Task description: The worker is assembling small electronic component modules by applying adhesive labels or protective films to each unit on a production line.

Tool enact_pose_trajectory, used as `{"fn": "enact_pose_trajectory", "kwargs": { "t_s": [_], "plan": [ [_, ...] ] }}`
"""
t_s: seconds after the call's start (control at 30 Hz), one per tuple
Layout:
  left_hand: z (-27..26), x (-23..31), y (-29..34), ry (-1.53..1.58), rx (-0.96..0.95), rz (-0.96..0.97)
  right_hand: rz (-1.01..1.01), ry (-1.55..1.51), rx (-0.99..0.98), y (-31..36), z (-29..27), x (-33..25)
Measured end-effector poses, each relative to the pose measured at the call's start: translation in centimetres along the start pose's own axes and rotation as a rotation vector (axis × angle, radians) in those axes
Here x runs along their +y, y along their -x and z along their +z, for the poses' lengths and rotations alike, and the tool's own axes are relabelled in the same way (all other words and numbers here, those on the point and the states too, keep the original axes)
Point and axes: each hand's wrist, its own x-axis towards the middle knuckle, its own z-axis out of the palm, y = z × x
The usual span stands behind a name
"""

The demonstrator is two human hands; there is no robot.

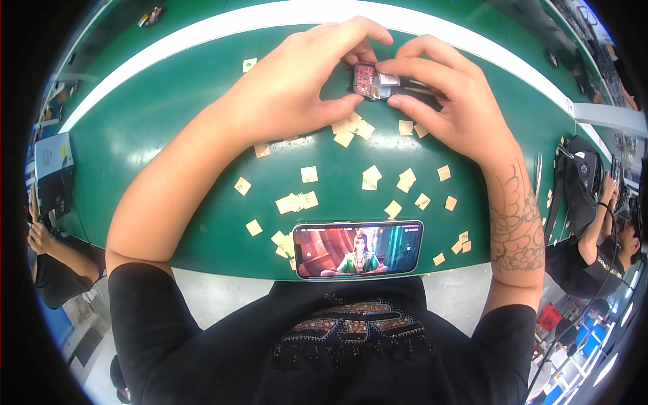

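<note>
A small open electronic device [365,80] with a red circuit board and a silvery, pouch-like part sits in its dark case between my hands at the table's far side. My left hand [297,81] grips its left edge, the thumb at the near corner and the fingers curled behind. At the other end, my right hand [449,88] is closed, with index fingertip and thumb tip pressed to the device's right side. Thin metallic strips [420,88] show under the right palm; what they belong to is mostly hidden.
Many small cream paper squares [308,174] lie scattered over the green table [202,236]. A phone [358,250] showing a video lies at the near edge. On the right are a black bag [582,169] and another person's arm [594,223]; a box [55,165] stands left.
</note>
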Motion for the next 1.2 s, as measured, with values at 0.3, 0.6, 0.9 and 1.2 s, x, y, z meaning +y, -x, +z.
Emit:
{"fn": "enact_pose_trajectory", "kwargs": {
  "t_s": [0.3,0.6,0.9,1.2],
  "plan": [
    [0.2,0.0,0.1,-0.015,0.005,0.01,-0.055,0.11,-0.01,0.3,0.2,-0.2],
    [0.0,0.1,-0.2,-0.036,-0.002,0.026,-0.056,0.112,-0.041,0.0,0.1,0.1],
    [-0.3,0.8,0.2,-0.275,-0.034,0.18,0.355,-0.304,-0.013,0.0,-0.1,-0.4],
    [-0.2,1.3,0.5,-0.372,-0.021,0.224,0.338,-0.306,-0.137,0.2,-2.1,-0.1]
  ]
}}
